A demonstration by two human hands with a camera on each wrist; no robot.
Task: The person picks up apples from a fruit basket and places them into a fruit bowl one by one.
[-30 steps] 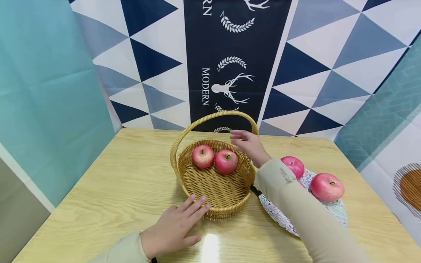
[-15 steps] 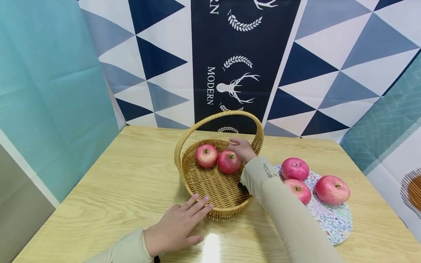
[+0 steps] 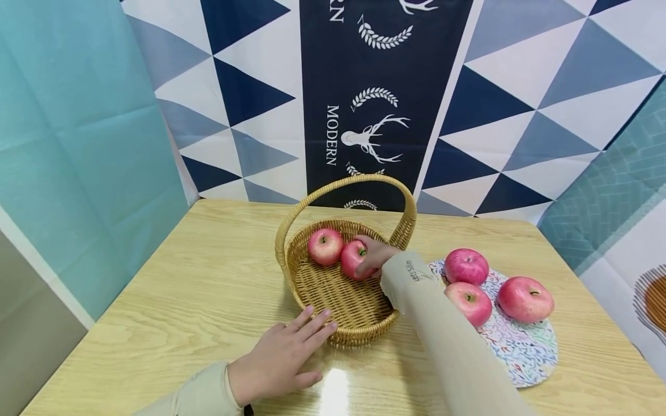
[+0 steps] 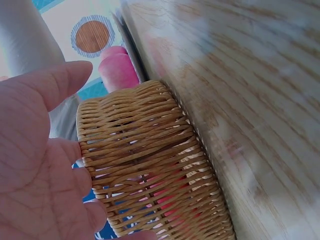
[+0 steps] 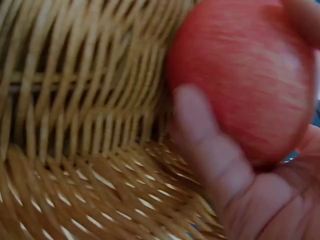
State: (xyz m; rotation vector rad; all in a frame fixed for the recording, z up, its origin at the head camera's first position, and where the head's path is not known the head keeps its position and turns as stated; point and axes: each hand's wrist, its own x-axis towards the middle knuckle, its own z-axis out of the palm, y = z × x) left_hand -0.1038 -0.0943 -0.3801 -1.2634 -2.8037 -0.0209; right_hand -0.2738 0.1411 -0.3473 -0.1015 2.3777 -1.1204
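Note:
A wicker basket (image 3: 338,296) with a tall arched handle stands mid-table, holding two red apples. My right hand (image 3: 377,255) reaches inside and grips the right-hand apple (image 3: 351,261). In the right wrist view, fingers curve around that apple (image 5: 245,75) beside the woven wall. The other apple (image 3: 325,247) sits just to its left, untouched. My left hand (image 3: 281,361) rests its straight fingertips on the near rim. Seen from the left wrist, that hand (image 4: 45,150) lies against the basket's outer wall (image 4: 137,145), thumb spread away.
To the right, a round patterned mat (image 3: 525,355) carries three apples: a dark pink one (image 3: 466,266), a paler one (image 3: 472,303) partly beside my sleeve, and a large one (image 3: 525,299). A patterned cloth backdrop (image 3: 250,86) rises behind the wooden table (image 3: 171,277).
My right hand has lowered from above the basket's right side and taken hold of the right-hand apple, which has shifted slightly. My left hand has stayed on the rim.

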